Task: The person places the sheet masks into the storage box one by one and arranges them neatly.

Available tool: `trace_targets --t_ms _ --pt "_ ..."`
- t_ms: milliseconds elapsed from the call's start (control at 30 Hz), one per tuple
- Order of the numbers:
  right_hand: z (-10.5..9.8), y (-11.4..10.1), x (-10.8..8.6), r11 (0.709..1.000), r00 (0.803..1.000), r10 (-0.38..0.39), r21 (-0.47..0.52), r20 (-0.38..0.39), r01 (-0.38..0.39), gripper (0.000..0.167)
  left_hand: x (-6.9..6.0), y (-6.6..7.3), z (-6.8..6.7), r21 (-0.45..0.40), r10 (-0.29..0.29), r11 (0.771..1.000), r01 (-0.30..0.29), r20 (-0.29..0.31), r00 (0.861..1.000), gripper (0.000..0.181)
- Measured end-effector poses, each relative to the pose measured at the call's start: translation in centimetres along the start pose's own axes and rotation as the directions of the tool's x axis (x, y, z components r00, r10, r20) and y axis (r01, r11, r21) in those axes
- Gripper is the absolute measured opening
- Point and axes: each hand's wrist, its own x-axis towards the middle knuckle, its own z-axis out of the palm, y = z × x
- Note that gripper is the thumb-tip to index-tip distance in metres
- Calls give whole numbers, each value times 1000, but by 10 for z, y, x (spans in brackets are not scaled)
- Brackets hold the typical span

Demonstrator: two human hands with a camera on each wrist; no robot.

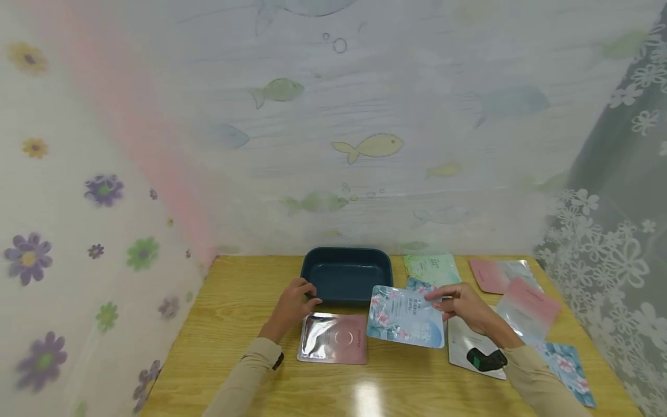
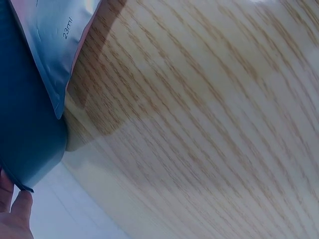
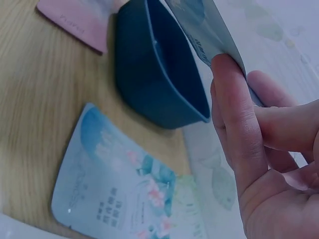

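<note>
Apparently the work is partway along, with one packet up in a hand and the rest lying about on the wooden counter. Near the middle of the frame, the right hand pinches a blue floral packet by its right edge, thumb and fingers closed on the foil; the right wrist view shows it raised above the surface. The left hand, well apart from the right one, grips the rim of the dark blue container at its left side, thumb and fingers meeting over the edge. That container sits just above the middle of the counter, close to the decorated wall. Just below it in the frame lies a pink and silver packet, flat and free of either hand. What is left unhandled is mostly on the right: a pale green packet, a second floral packet partly hidden behind the raised one, a silvery white packet under the right wrist, two more pink ones toward the right edge, and another floral one at the lower right. Every packet that shows is outside the container, so that part seems not yet begun.
</note>
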Motion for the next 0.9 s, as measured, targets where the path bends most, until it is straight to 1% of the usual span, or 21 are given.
trace_targets --t_ms 67,233,367,467,567,700,800,900 --pt "1 -2 3 1000 1000 3 -4 0 -3 25 0 0 0 3 4 1000 -4 -3 1000 23" --pt "3 -11 9 999 1000 12 -31 1 -12 26 1 1 -1 -14 -11 1000 11 16 1000 21" --pt "4 -18 14 999 1000 -2 -50 5 2 28 0 1 -1 -3 -13 1000 13 14 1000 21" --pt "5 -21 19 999 1000 -13 -44 1 13 29 0 1 0 11 -6 1000 6 8 1000 21" --pt "6 -23 26 999 1000 -14 -47 -16 13 28 0 0 0 8 -8 1000 8 8 1000 21" --pt "8 -25 37 999 999 -5 -51 -33 4 25 1 1 -2 5 -37 999 37 23 999 21" --pt "9 -26 46 999 1000 -10 -44 -25 9 25 1 3 -3 -2 -59 998 59 34 998 20" --pt "11 -29 54 999 1000 -10 -32 -28 9 25 2 4 -3 -17 -60 998 60 31 998 20"
